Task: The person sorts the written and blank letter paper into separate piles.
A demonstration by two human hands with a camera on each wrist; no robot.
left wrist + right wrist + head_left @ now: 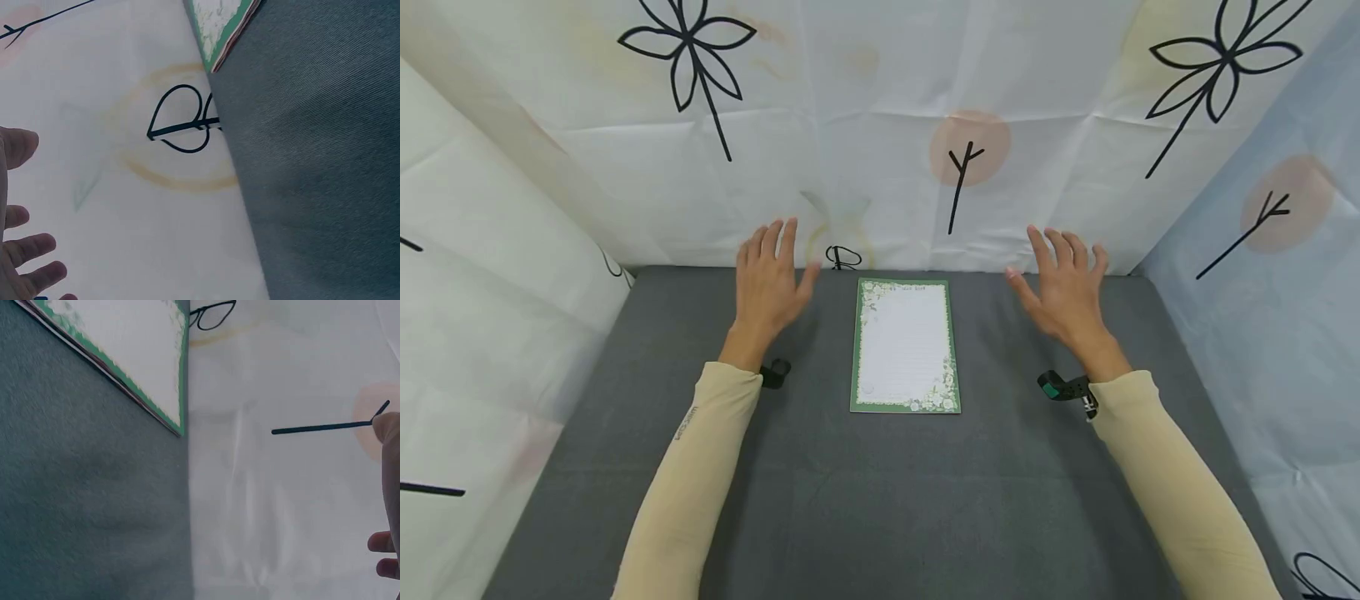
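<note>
A notepad (904, 346) with a green floral border and a lined white page lies on the grey tabletop, near its far edge. To its left, my left hand (769, 282) hovers with fingers spread and holds nothing. My right hand (1063, 287) is raised on the other side, its fingers also apart and nothing in them. Neither hand touches the pad. One corner of the notepad (219, 31) shows at the top of the left wrist view, and a larger part of the notepad (134, 356) in the right wrist view, where its stacked edge is visible.
The grey table (895, 508) reaches back to a white cloth wall (865, 150) printed with flowers and twigs. Similar cloth walls stand on the left (490, 275) and right (1285, 350). A dark strap (775, 372) is on the left wrist, another (1063, 387) on the right.
</note>
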